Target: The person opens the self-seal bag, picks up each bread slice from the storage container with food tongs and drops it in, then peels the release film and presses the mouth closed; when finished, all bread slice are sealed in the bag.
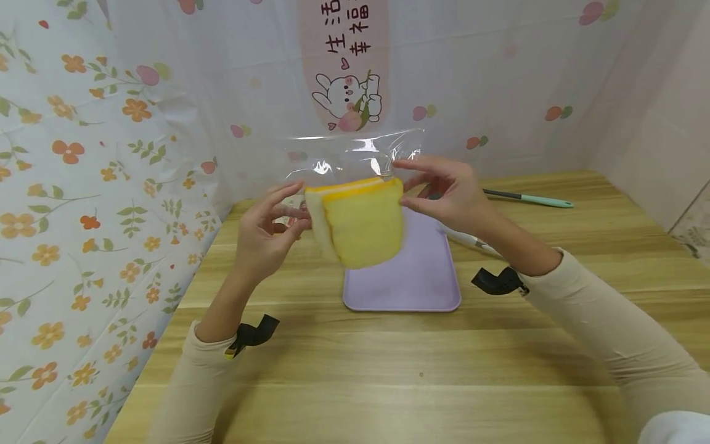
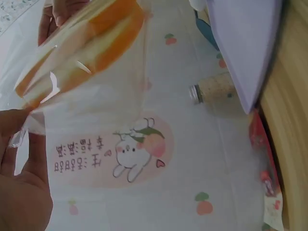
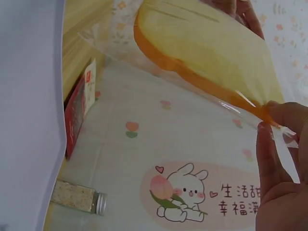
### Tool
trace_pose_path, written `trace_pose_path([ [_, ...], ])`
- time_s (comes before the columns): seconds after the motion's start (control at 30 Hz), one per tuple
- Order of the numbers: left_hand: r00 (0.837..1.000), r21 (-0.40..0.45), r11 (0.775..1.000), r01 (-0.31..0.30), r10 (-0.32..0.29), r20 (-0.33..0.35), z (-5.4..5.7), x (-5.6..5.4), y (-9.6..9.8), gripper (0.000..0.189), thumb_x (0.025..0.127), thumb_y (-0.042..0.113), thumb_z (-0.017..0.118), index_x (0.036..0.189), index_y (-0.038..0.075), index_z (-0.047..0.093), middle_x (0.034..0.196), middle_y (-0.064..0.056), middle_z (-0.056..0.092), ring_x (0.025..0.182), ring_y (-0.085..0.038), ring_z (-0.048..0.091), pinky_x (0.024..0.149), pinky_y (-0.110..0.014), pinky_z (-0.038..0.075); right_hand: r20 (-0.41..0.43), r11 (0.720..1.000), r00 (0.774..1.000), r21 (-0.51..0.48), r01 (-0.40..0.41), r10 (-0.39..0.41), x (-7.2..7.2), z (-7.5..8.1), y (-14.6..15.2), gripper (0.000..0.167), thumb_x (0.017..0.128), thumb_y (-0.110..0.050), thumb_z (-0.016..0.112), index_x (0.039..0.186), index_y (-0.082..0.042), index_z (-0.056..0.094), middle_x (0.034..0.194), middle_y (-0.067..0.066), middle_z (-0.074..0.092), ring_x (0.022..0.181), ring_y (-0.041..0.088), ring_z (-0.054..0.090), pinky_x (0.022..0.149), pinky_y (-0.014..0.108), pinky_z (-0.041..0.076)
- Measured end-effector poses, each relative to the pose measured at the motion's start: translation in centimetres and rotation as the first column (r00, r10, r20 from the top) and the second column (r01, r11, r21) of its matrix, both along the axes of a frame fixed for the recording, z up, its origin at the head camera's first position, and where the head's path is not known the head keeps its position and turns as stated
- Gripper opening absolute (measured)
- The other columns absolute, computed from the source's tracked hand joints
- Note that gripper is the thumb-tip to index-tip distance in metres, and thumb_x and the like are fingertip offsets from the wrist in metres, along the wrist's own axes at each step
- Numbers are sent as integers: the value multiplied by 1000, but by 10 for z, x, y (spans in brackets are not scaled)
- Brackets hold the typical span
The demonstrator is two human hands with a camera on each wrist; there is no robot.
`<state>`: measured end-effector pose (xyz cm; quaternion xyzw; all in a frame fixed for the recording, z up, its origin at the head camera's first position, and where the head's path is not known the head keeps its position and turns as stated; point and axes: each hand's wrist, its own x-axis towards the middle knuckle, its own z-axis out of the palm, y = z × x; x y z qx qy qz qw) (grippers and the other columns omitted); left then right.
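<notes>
Two thick slices of bread point(image 1: 366, 228), yellow-white with orange crusts, lie face to face inside a clear plastic bag point(image 1: 366, 145). The bag is raised over the purple tray point(image 1: 402, 293) and overlaps its far part in the head view. My left hand point(image 1: 269, 231) pinches the bag's left side between thumb and fingers. On the other side, my right hand point(image 1: 452, 191) pinches the bag near the bread's top corner, thumb against the crust in the right wrist view. Loose film stands up beyond the slices, shiny and wrinkled.
Right of the tray lies a white-handled utensil point(image 1: 463, 237), partly behind my right forearm. Farther right is a utensil with a mint-green handle point(image 1: 546, 201). A small metal-capped bottle of beige grains point(image 3: 77, 196) and a red packet point(image 3: 76, 115) lie near the back curtain.
</notes>
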<state>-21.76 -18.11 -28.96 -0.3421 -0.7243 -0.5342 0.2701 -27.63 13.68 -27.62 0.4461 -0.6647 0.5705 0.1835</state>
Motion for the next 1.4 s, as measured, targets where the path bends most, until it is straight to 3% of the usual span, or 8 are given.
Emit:
trace_pose_path([
  [0.1, 998, 7, 999, 53, -53, 32, -7, 0, -12, 59, 80, -24, 65, 135, -5, 55, 132, -16, 55, 88, -13, 71, 58, -25, 57, -48, 999, 999, 54, 0, 2, 0, -5, -6, 60, 70, 19, 80, 126, 5, 65, 120, 8, 69, 82, 16, 73, 60, 26, 57],
  [0.27, 987, 8, 991, 133, -133, 90, -15, 2, -33, 63, 80, -27, 63, 138, -7, 51, 137, -15, 51, 90, -14, 70, 61, -24, 57, -29, 997, 999, 76, -18, 20, 1, -14, -19, 61, 71, 14, 82, 128, 2, 64, 123, 12, 67, 76, 16, 72, 54, 26, 55],
  [0.43, 957, 7, 973, 229, -226, 180, -19, 3, -55, 67, 80, -28, 61, 142, -9, 45, 148, -16, 43, 92, -17, 69, 63, -24, 57, 35, 993, 997, 96, -71, 67, -3, -27, -32, 62, 74, 10, 82, 132, 1, 61, 128, 14, 64, 75, 17, 72, 55, 27, 55],
  [0.6, 926, -22, 971, 239, -222, 304, -24, 0, -76, 67, 84, -22, 63, 145, -2, 45, 149, -13, 42, 93, -18, 68, 63, -24, 57, 143, 985, 986, 141, -102, 82, -5, -37, -46, 64, 76, 4, 82, 136, -2, 59, 134, 10, 60, 77, 18, 72, 60, 30, 58],
  [0.83, 899, -18, 967, 254, -229, 374, -37, -9, -99, 65, 84, -23, 62, 144, -6, 44, 148, -17, 44, 93, -17, 69, 62, -25, 57, 330, 969, 940, 190, -156, 86, -10, -54, -65, 70, 78, 2, 82, 142, -7, 53, 143, 5, 53, 82, 20, 72, 70, 32, 59],
  [0.93, 874, -17, 968, 251, -220, 433, -41, -13, -109, 64, 86, -21, 62, 145, -5, 43, 149, -14, 43, 94, -15, 68, 62, -26, 57, 398, 963, 912, 194, -185, 95, -15, -63, -73, 74, 78, 3, 82, 144, -7, 51, 145, 5, 50, 84, 21, 72, 70, 31, 59],
  [1.23, 768, -86, 969, 233, -129, 628, -58, -29, -134, 64, 91, -11, 63, 149, -4, 37, 149, -5, 43, 94, -10, 69, 65, -23, 56, 511, 952, 857, 225, -209, 67, -28, -91, -99, 75, 78, 8, 79, 145, -1, 47, 149, 9, 47, 86, 20, 72, 71, 28, 58],
  [1.4, 724, -86, 972, 218, -102, 683, -67, -36, -144, 69, 91, -9, 65, 152, -4, 33, 153, -12, 37, 92, -9, 68, 69, -23, 56, 568, 947, 823, 245, -207, 33, -32, -102, -114, 71, 78, 10, 76, 143, 2, 48, 147, 13, 48, 85, 20, 73, 72, 30, 58],
])
